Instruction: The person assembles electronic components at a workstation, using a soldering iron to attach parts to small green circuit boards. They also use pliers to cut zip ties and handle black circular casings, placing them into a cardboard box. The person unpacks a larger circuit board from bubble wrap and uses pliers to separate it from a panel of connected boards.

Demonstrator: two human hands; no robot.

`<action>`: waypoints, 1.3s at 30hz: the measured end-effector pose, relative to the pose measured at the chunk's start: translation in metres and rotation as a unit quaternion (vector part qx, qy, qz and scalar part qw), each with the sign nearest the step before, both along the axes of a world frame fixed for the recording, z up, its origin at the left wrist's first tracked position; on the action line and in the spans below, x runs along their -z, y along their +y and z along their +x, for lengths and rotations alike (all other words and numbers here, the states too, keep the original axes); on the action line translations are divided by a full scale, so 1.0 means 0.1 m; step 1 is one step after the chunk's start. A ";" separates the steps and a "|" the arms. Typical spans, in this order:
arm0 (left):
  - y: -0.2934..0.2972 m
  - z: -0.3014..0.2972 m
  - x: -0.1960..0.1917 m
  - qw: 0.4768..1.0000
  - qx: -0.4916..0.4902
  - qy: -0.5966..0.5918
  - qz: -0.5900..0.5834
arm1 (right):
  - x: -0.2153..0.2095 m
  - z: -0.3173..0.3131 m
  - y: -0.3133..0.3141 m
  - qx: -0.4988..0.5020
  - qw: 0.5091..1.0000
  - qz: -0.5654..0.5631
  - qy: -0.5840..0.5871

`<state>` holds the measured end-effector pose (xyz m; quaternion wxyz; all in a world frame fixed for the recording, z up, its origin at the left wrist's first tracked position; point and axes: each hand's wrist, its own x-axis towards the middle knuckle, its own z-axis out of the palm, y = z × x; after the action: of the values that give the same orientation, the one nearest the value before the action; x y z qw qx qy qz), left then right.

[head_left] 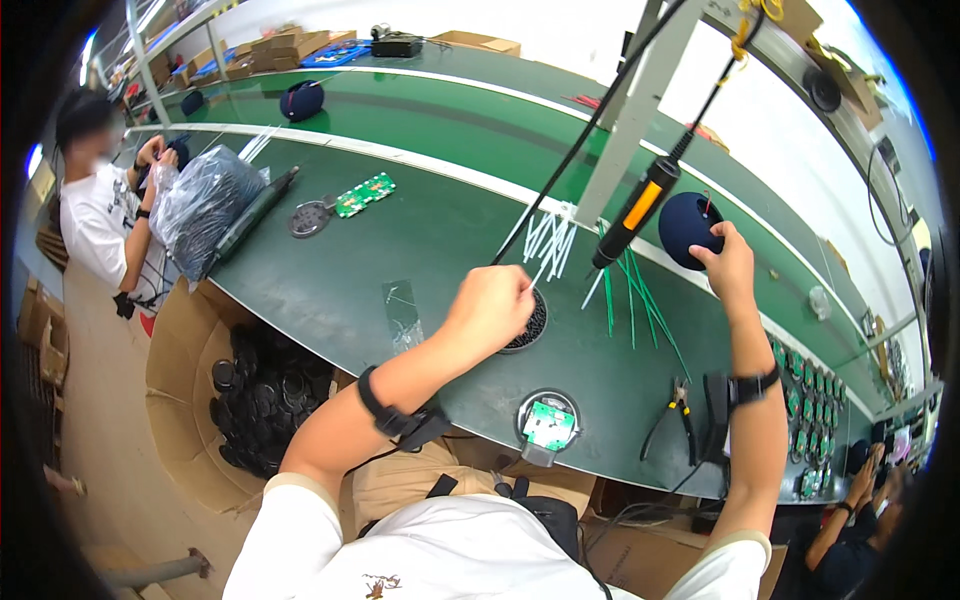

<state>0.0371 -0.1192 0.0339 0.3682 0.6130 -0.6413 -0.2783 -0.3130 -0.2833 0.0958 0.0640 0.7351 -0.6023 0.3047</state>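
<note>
Head view, near to far: round base with green board (549,424) sits at table (350,280) edge. Left hand (492,305) pinches a white cable tie (545,262) over black disc (527,322). Right hand (727,262) grips dark blue round shell (685,228). Looks like tie-fitting; next needs fine threading.

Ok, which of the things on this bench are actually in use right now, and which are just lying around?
In use:
left hand pinching a white cable tie
round black grille under it
right hand on the dark blue round housing

Lying about:
pliers
green cable ties
hanging screwdriver
bagged parts
</note>
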 end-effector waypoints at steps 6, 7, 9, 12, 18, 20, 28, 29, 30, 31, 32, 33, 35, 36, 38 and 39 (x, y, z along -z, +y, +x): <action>0.16 0.05 0.09 0.991 0.003 -0.010 -0.131 | 0.50 -0.24 -1.17 0.101 0.992 0.036 0.063; 0.27 0.11 0.14 0.986 0.005 -0.056 -0.159 | 0.60 -0.32 -1.27 0.112 0.991 0.035 0.070; 0.39 0.14 0.21 0.986 0.009 -0.118 -0.113 | 0.73 -0.46 -1.44 0.126 0.989 0.029 0.066; 0.37 0.13 0.29 0.978 0.022 -0.184 -0.094 | 0.76 -0.57 -1.57 0.107 0.990 0.035 0.089; 0.27 0.05 0.37 0.971 0.006 -0.225 -0.085 | 0.21 -0.11 -0.61 -0.049 0.992 0.026 0.117; 0.26 0.05 0.38 0.969 0.002 -0.231 -0.081 | 0.06 0.14 0.21 -0.152 0.981 0.108 -0.049; 0.17 0.07 0.38 0.970 0.015 -0.229 -0.080 | 0.43 0.52 2.29 -0.065 0.983 0.157 -0.067; 0.16 0.08 0.38 0.973 0.016 -0.214 -0.088 | 0.49 0.48 2.31 -0.024 0.986 0.152 -0.059; 0.16 0.09 0.38 0.972 0.012 -0.202 -0.117 | 0.55 0.44 2.31 0.042 0.984 0.164 -0.050; 0.14 0.10 0.38 0.970 0.007 -0.190 -0.152 | 0.57 0.42 2.31 0.072 0.967 0.226 -0.091; 0.14 0.11 0.37 0.969 0.007 -0.181 -0.170 | 0.59 0.43 2.28 -0.004 0.966 0.210 -0.152; 0.15 0.11 0.36 0.975 0.006 -0.131 -0.178 | 0.59 0.47 2.22 -0.049 0.953 0.211 -0.213; 0.19 0.11 0.32 0.986 0.016 -0.037 -0.159 | 0.56 0.69 2.01 -0.153 0.915 0.179 -0.328; 0.25 0.09 0.31 0.992 0.019 0.015 -0.125 | 0.54 0.85 1.83 -0.223 0.886 0.147 -0.378; 0.40 0.03 0.27 0.989 0.029 0.118 -0.084 | 0.48 1.22 1.42 -0.317 0.805 0.110 -0.489; 0.48 0.01 0.26 0.990 0.042 0.121 -0.065 | 0.39 1.30 1.24 -0.348 0.779 0.120 -0.507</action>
<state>0.0381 -0.0716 0.0083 0.4701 0.5219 -0.6342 -0.3230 -0.1826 -0.1594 0.0571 -0.4497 0.6355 -0.2824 0.5605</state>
